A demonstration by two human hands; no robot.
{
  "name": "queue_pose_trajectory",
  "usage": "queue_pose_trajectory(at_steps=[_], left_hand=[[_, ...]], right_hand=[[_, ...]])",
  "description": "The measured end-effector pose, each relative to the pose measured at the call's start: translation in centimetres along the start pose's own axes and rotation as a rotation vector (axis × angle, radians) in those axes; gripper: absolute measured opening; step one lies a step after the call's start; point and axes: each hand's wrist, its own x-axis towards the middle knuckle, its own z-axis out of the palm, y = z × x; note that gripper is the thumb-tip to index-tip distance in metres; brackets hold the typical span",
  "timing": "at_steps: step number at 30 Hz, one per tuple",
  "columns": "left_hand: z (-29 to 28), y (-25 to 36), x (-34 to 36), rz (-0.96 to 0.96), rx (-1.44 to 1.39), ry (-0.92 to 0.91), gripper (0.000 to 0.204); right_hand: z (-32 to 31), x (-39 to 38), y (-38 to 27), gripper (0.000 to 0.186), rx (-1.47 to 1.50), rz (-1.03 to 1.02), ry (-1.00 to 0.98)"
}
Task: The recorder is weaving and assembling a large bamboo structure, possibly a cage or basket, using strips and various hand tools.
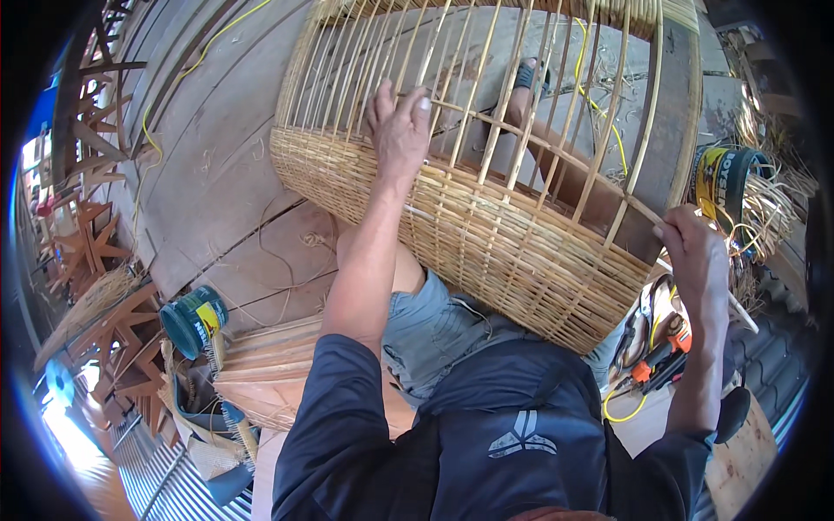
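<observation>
At the lap [421, 339]: wicker frame [495, 252] is spanning left to right, bare uprights [433, 45] pointing far.
Left hand [402, 135]: fingers are curling at the uprights; can't tell if they're pinching the cane rod [569, 158].
Right hand [698, 247]: is gripping the cane rod, right end.
Cane rod: could be kinking if hands are pushing unevenly.
Uprights: may be splaying under sideways load.

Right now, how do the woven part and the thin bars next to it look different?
The woven part is packed tight, but the bars stand apart, so the floor shows between them. The woven part is nearer the person's lap; the bars reach farther away, where the left hand's fingers are. Both are tan and belong to the same piece.
</observation>
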Motion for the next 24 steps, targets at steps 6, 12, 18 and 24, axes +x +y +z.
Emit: queue_pose_trajectory(at_steps=[6,12,18,24], left_hand=[[-0.1,-2.0,3.2,-0.098,0.076,-0.004,0.036],[-0.2,-3.2,4.4,0.221,0.118,0.019,0.029],[0.1,-6.8,4.8,-0.125,-0.121,0.093,0.030],[0.2,-8.6,5.9,-0.295,0.017,-0.162,0.052]], right_hand=[[-1.2,-2.1,5.1,0.017,0.026,0.106,0.005],[-2.2,-2.1,6.3,0.024,0.119,0.215,-0.108],[-0.1,-0.4,3.3,0.020,0.130,0.010,-0.038],[-1.2,-0.4,2.6,0.015,0.160,0.335,-0.124]])
